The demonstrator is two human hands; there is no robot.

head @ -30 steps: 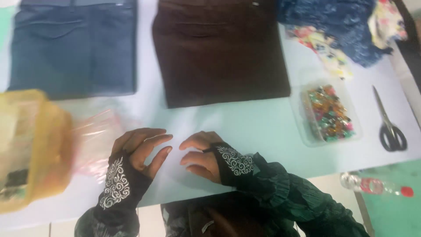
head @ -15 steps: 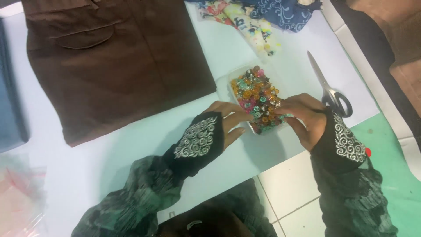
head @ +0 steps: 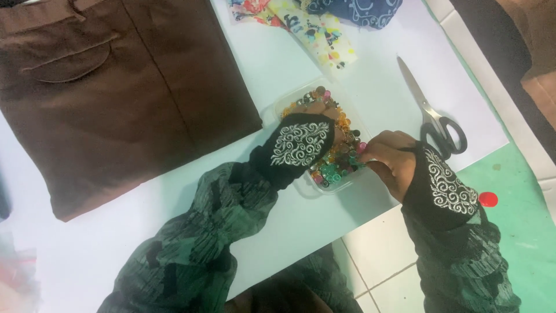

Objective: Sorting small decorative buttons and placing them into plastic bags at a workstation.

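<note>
A shallow clear plastic container [head: 288, 105] full of small coloured buttons [head: 339, 159] sits on the white table. My left hand [head: 307, 136], in a black embroidered fingerless cover, lies over the container with its fingers in the buttons. My right hand [head: 392, 157] grips the container's right edge, fingertips pinched at a pink button. Whether the left fingers hold a button is hidden.
Folded brown trousers [head: 116, 93] lie to the left. Scissors [head: 435, 113] rest to the right of the container. Patterned fabric scraps [head: 313, 26] lie at the top. A red cap [head: 488, 199] sits on the green surface at right. The table's white edge [head: 359, 214] runs near my arms.
The view has swung right from the denim and brown garments. Both hands moved from the bare table to the button container; my left hand now reaches into the buttons.
</note>
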